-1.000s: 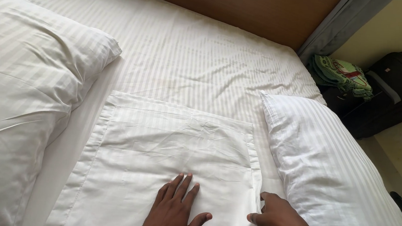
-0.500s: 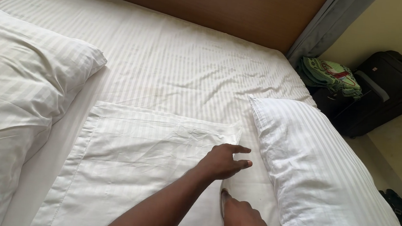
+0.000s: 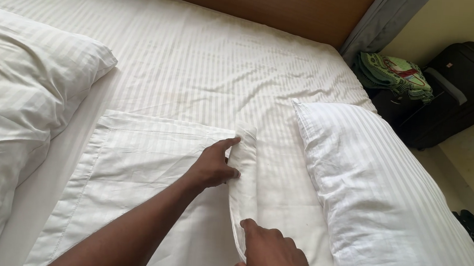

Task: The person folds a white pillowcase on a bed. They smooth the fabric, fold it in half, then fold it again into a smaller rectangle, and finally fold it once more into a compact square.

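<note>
Head view. Wrist and forearm of the right hand [image 3: 273, 255] cut off by the bottom edge; its fingertips lie under the cloth, so the closing of its fingers cannot be told. Lower end of the folded pillowcase [image 3: 132, 198] also leaves the picture. Left-hand pillow [image 3: 22, 96] cropped at the left edge.

Pillowcase: white, striped, flat on the bed [image 3: 198, 52] between the two pillows, its right edge turned up into a narrow roll [image 3: 244, 167]. Left hand [image 3: 212, 164]: fingers curled narrowly, thumb and forefinger pinching the roll near its top. Right hand: touching the roll lower down. Right-hand pillow [image 3: 387, 204]: just beside the roll.
</note>
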